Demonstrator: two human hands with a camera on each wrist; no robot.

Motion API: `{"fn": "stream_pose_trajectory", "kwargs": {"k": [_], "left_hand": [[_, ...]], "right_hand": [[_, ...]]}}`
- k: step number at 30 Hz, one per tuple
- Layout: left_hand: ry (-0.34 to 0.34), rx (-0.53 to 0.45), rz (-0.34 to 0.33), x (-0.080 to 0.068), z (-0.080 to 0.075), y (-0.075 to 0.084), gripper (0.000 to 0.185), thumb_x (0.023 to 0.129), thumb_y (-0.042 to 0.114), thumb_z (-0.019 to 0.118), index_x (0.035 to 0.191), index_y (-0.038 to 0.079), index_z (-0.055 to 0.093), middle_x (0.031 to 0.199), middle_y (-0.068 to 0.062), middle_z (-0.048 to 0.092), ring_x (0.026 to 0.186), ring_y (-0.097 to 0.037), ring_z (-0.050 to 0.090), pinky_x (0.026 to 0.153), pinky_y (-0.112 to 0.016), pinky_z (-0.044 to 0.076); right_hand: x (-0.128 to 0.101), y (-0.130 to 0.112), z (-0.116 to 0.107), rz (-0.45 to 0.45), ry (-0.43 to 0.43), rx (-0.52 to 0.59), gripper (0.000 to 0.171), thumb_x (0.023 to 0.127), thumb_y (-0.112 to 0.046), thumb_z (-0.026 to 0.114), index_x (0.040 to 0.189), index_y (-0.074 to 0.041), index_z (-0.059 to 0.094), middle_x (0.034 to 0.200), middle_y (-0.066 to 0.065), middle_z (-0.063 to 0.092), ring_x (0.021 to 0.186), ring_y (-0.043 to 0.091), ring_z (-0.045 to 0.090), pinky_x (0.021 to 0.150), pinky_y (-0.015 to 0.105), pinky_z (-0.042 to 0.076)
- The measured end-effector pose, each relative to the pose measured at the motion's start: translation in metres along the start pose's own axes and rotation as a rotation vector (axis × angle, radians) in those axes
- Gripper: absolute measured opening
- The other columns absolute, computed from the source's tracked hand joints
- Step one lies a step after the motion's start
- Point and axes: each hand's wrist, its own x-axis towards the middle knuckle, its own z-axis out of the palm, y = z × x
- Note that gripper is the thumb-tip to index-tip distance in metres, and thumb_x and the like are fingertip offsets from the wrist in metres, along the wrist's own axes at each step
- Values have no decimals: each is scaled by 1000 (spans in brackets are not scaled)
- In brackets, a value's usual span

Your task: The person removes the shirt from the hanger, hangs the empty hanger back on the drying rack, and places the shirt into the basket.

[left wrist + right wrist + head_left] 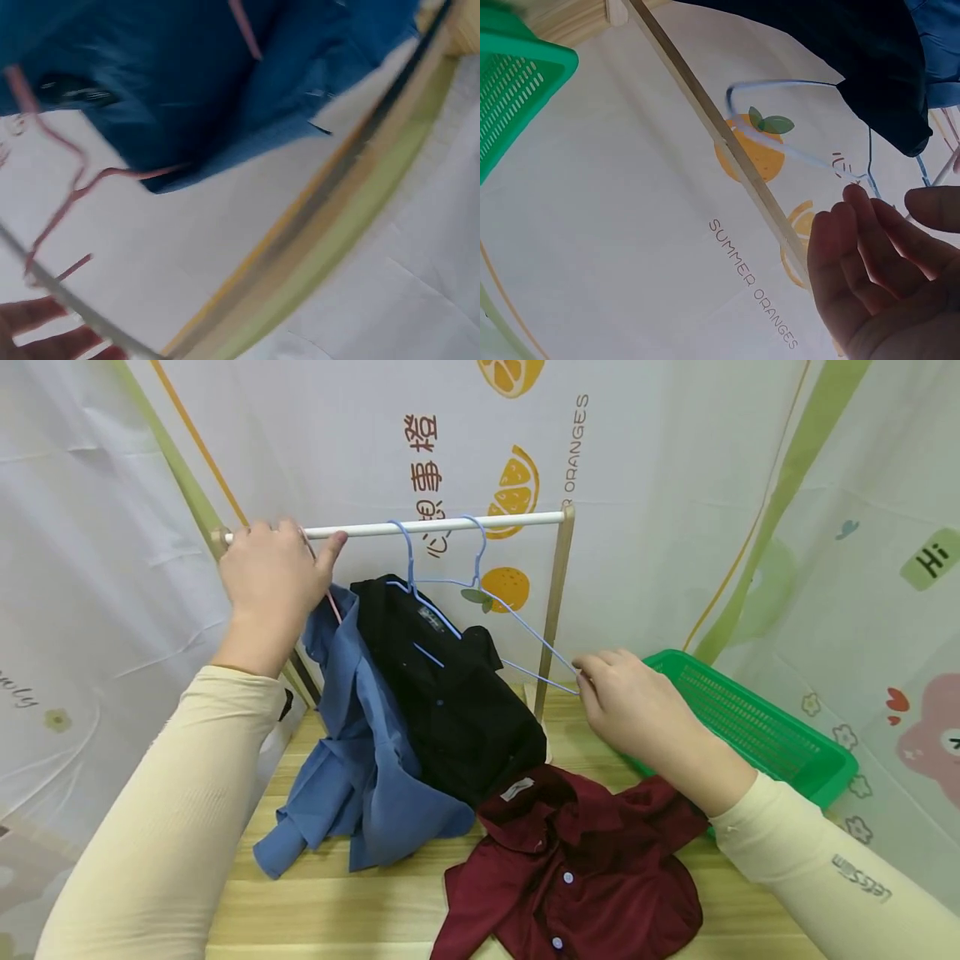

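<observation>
My left hand (273, 564) lies at the left end of the white rail (517, 520), fingers over it, thumb stretched out. Close by its fingertips hooks a pink hanger (52, 217) bearing a blue shirt (367, 735). Beside that, a black shirt (465, 710) hangs on a blue hanger (410, 560). A second blue hanger (525, 625) hooks further right on the rail, its right part bare. My right hand (630, 697) overlaps that end in the head view. In the right wrist view its fingers (836, 247) are loosely bent, with nothing between them and the thumb.
A dark red shirt (592, 868) lies on the wooden table (330, 910) in front of the rack. Behind my right forearm stands a green basket (750, 718). The rack's right wooden post (557, 602) stands before a printed curtain (660, 460).
</observation>
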Motion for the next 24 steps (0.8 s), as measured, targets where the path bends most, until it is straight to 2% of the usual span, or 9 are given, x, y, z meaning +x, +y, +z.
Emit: {"fn": "stream_pose_trajectory", "kwargs": {"k": [2,5,8,10,13,15,18,20,24], "left_hand": [[-26,-72,-4,0,-6,-3,93,106,73,25,133,-9,60,134,-38,60,121,-59,57,96,-68,52],[-69,-206,-13,-1,-19,-7,90,106,69,25,154,-4,49,155,-34,50,139,-58,48,113,-68,42],[-80,-304,3,-9,-31,-6,88,107,66,28,163,-2,37,167,-29,38,151,-56,37,123,-68,33],[-70,-328,53,-19,-36,1,85,107,64,31,163,0,37,170,-26,34,157,-53,30,126,-69,27],[-51,-329,158,-41,-41,17,78,108,60,39,160,1,44,172,-26,31,160,-52,24,129,-68,23],[-54,-326,234,-60,-43,31,73,108,57,45,157,2,48,172,-26,31,161,-51,22,130,-68,21],[-83,-340,342,-90,-40,52,64,107,51,54,151,4,55,169,-26,37,159,-48,29,129,-65,26],[-112,-336,422,-110,-32,68,58,107,47,58,148,6,59,165,-23,44,156,-45,35,128,-63,31],[-185,-317,587,-150,-7,100,49,105,44,65,139,10,67,154,-14,58,148,-35,49,121,-55,46]], "right_hand": [[-2,1,-1,2,-7,4,33,110,-14,48,131,-3,71,126,13,76,117,35,67,84,55,61],[-5,2,-4,4,-28,6,32,110,-13,48,129,-5,72,123,11,76,115,34,66,80,53,60],[-10,4,-7,2,-51,0,29,109,-12,51,126,-5,74,121,9,75,114,33,67,80,52,60],[-14,6,-8,-10,-66,-7,28,108,-10,54,126,-5,74,121,10,75,115,34,68,83,52,61],[-21,10,-8,-40,-93,-4,27,105,-8,60,127,-6,75,122,12,74,111,34,71,85,50,61],[-26,12,-6,-61,-127,-6,27,103,-8,63,128,-7,75,123,14,73,107,33,73,81,47,62],[-34,18,2,-80,-200,-13,28,102,-11,69,129,-8,75,125,17,70,99,31,74,71,41,61],[-40,23,9,-68,-267,-26,31,101,-15,72,132,-9,73,128,19,68,96,30,73,66,38,59],[-55,37,27,-21,-409,-45,43,99,-23,76,138,-7,69,131,23,63,94,31,71,67,40,59]]}}
